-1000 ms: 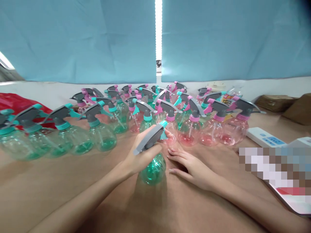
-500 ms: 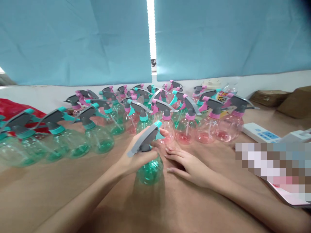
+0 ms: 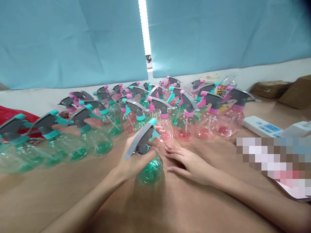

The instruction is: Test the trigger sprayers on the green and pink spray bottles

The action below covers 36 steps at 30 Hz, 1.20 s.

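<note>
My left hand (image 3: 136,158) is wrapped round the neck of a green spray bottle (image 3: 150,170), just under its grey and turquoise trigger head. The bottle stands on the brown table (image 3: 194,204), its nozzle pointing up to the right. To the right of it, my right hand (image 3: 188,163) lies on the tabletop with the fingers stretched out, holding nothing. Beyond the hands stand a pink spray bottle (image 3: 166,129) and another pink spray bottle (image 3: 186,129). A green spray bottle (image 3: 97,142) is to the left of my left hand.
Several more green and pink spray bottles crowd the back and left. At the right lie a white power strip (image 3: 263,127) and a flat device (image 3: 293,191), partly pixelated. Brown boxes (image 3: 297,94) sit behind them. A red bag (image 3: 14,116) lies far left; a blue curtain (image 3: 73,42) hangs behind.
The view has shifted slightly, so the bottles at the back appear farther left. The held bottle's head leans a little more upright; my right hand stays in place.
</note>
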Each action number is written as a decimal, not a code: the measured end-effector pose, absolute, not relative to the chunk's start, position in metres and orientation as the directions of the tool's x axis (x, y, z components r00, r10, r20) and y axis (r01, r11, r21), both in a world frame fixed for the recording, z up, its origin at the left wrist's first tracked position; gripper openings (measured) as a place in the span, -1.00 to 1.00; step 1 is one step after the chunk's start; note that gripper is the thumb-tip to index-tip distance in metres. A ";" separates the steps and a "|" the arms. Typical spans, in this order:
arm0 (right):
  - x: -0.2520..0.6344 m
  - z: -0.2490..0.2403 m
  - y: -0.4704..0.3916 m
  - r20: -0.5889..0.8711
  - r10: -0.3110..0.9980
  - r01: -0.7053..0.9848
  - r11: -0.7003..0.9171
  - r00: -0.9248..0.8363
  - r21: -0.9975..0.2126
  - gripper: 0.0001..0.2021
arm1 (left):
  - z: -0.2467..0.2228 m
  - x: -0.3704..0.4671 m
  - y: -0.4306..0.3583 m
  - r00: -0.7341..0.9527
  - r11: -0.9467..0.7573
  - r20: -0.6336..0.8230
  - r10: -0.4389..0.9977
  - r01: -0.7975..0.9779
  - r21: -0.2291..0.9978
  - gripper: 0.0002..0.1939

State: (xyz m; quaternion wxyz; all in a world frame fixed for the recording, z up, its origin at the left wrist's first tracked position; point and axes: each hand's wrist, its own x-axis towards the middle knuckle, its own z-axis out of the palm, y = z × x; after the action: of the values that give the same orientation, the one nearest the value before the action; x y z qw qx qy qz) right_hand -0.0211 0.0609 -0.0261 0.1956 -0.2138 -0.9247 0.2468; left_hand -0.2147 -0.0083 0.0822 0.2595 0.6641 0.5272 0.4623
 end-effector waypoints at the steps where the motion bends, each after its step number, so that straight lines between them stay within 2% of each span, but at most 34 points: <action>1: -0.021 -0.026 0.061 0.257 0.490 0.298 0.788 -0.833 -0.539 -0.48 | 0.082 -0.215 -0.009 0.015 -0.310 0.342 0.939 0.461 0.832 -0.61; 15: -0.021 -0.022 0.060 0.295 0.474 0.270 0.803 -0.829 -0.532 -0.51 | 0.084 -0.216 -0.010 -0.024 -0.288 0.348 0.937 0.511 0.810 -0.87; 20: -0.022 -0.022 0.061 0.303 0.467 0.257 0.804 -0.831 -0.536 -0.52 | 0.085 -0.219 -0.010 -0.020 -0.269 0.326 0.945 0.519 0.812 -0.88; 24: -0.021 -0.022 0.061 0.314 0.459 0.246 0.810 -0.832 -0.532 -0.52 | 0.085 -0.218 -0.008 0.007 -0.270 0.305 0.952 0.481 0.834 -0.79; 32: -0.021 -0.021 0.061 0.316 0.463 0.239 0.802 -0.828 -0.548 -0.55 | 0.082 -0.217 -0.012 -0.080 -0.159 0.230 0.970 0.509 0.846 -0.72; 36: -0.021 -0.021 0.061 0.314 0.468 0.242 0.798 -0.826 -0.552 -0.54 | 0.083 -0.214 -0.010 -0.057 -0.233 0.295 0.954 0.477 0.848 -0.73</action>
State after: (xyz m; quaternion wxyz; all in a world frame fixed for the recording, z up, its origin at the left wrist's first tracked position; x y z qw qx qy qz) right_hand -0.0213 0.0608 -0.0210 0.2230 -0.1926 -0.9215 0.2529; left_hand -0.2139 -0.0103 0.0827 0.2591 0.6360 0.5624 0.4606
